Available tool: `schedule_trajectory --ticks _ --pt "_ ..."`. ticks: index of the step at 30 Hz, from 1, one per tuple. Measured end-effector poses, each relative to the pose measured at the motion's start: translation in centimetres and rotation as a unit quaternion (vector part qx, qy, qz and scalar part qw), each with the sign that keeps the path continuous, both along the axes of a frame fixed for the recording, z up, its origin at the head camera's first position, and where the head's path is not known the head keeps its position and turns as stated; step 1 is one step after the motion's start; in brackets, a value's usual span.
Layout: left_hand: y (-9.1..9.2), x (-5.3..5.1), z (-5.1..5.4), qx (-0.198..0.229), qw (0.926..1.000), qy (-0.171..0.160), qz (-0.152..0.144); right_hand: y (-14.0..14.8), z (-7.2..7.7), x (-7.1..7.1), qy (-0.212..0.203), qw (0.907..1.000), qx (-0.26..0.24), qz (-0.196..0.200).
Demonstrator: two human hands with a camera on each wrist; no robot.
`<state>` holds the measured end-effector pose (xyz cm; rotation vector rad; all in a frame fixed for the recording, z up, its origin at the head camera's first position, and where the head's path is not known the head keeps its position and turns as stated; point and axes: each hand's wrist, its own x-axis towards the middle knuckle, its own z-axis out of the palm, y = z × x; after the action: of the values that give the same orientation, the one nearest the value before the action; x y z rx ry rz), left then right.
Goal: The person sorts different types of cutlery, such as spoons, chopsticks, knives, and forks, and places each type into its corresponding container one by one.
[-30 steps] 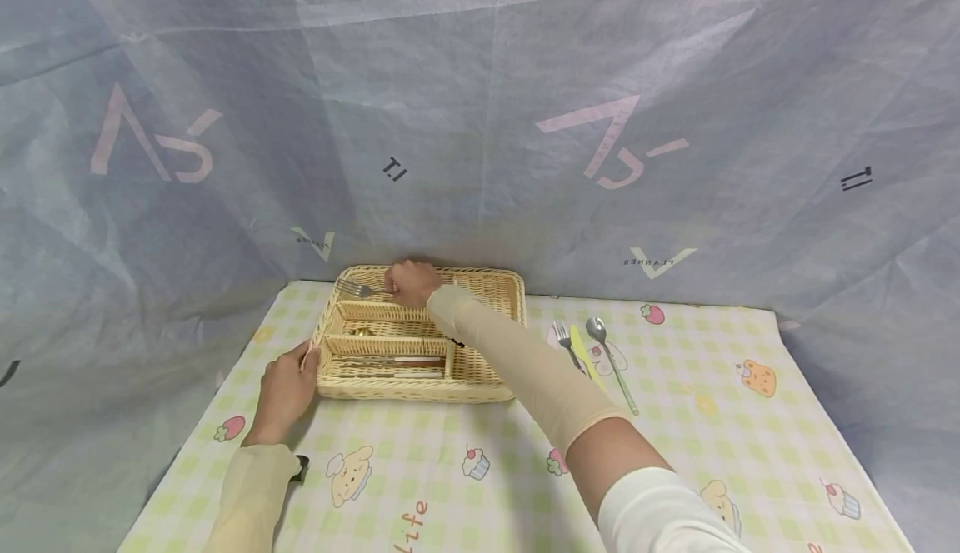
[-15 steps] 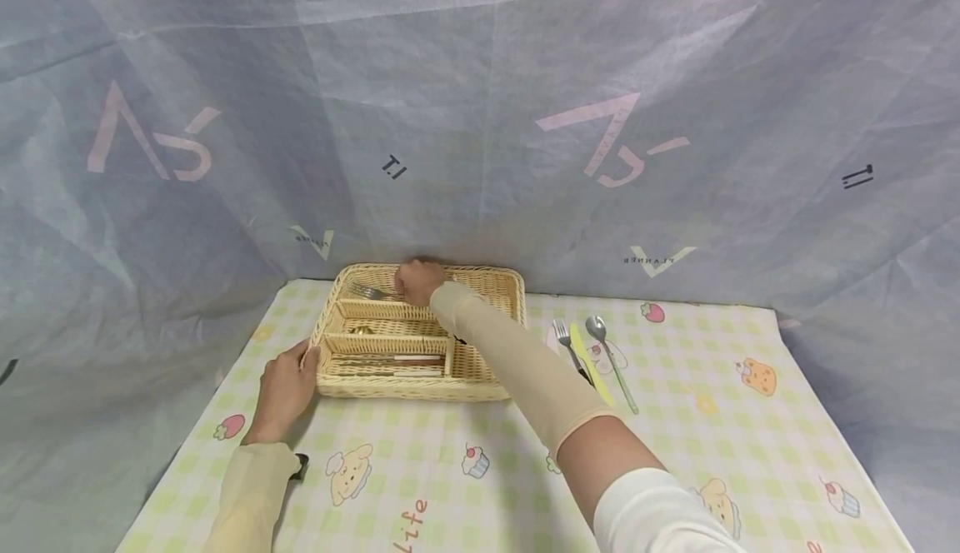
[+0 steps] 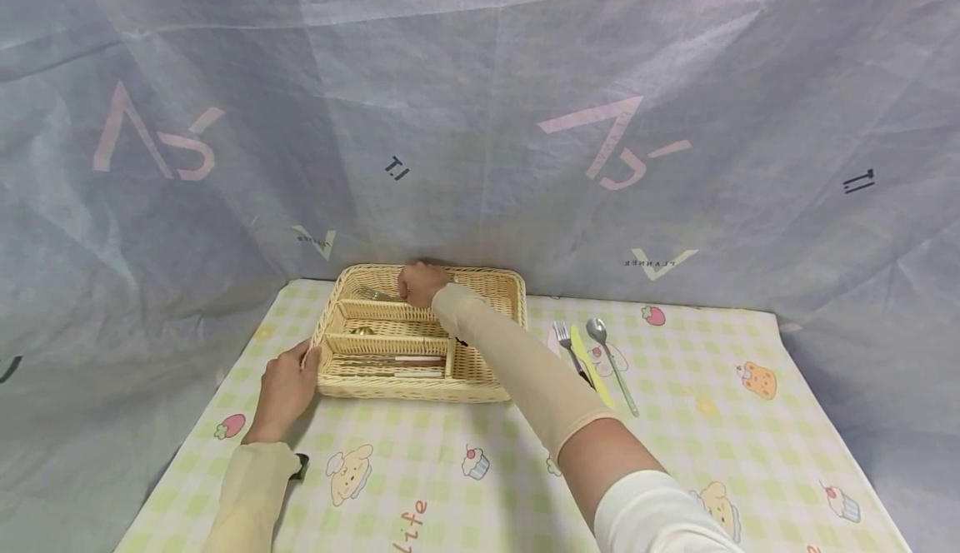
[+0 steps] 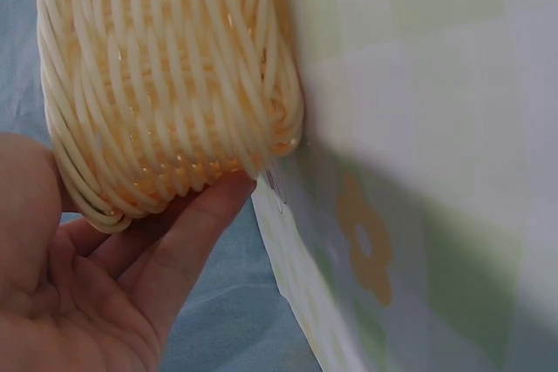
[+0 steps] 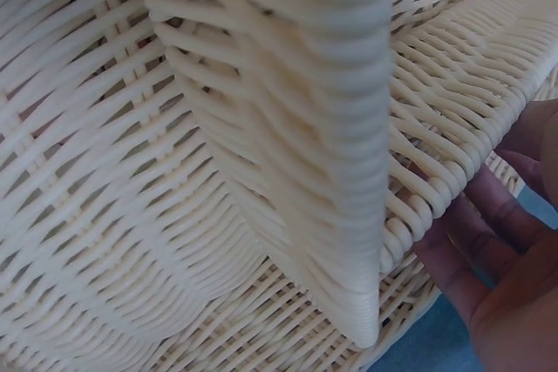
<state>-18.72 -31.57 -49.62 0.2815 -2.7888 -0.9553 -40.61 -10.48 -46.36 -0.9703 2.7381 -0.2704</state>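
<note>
A pale wicker cutlery basket (image 3: pixel 420 388) with several compartments stands at the back of the table. My left hand (image 3: pixel 288 386) grips its left end; in the left wrist view the thumb and fingers (image 4: pixel 187 246) lie on either side of the wicker rim. My right hand (image 3: pixel 422 284) reaches down into the back left compartment. Tines of a metal fork (image 3: pixel 371 293) show to the left of that hand, and its handle runs under the curled fingers. From the right wrist, a woven divider (image 5: pixel 340 172) hides the fingertips and the fork; fingers (image 5: pixel 453 267) reach behind the wicker.
Knives with white and brown handles (image 3: pixel 408 361) lie in the front compartment, a golden utensil (image 3: pixel 363 331) in the middle one. Right of the basket lie a fork (image 3: pixel 564 336), a yellow knife (image 3: pixel 588 361) and a spoon (image 3: pixel 597 332) on the checked tablecloth (image 3: pixel 675 453). A grey curtain hangs behind.
My right hand has moved slightly right and lowered the fork from rim height into the back left compartment. The left hand stays on the basket's end.
</note>
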Motion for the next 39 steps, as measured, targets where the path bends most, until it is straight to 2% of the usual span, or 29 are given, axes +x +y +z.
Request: schedule_trajectory --ticks 7,14,21,26,34,39 --pt "-0.2 0.0 -0.2 -0.002 1.0000 0.004 -0.001 0.2 -0.5 -0.2 -0.005 0.9996 -0.025 -0.009" --pt "-0.2 0.0 -0.3 -0.001 1.0000 0.004 -0.002 0.6 -0.4 0.0 0.019 0.9978 -0.063 0.011" --pt "-0.2 -0.1 -0.3 0.001 1.0000 0.004 -0.003 1.9 2.1 1.9 0.024 0.9942 -0.100 0.033" --pt "-0.1 -0.1 -0.2 -0.001 1.0000 0.007 -0.002 3.6 3.1 3.3 0.048 0.9887 -0.132 0.052" --pt "0.0 0.0 -0.1 0.002 1.0000 0.005 -0.001 8.0 5.2 7.2 0.113 0.9795 -0.155 0.061" --pt "0.0 0.0 -0.2 0.003 1.0000 0.000 0.001 11.4 5.4 9.2 0.134 0.9725 -0.184 0.049"
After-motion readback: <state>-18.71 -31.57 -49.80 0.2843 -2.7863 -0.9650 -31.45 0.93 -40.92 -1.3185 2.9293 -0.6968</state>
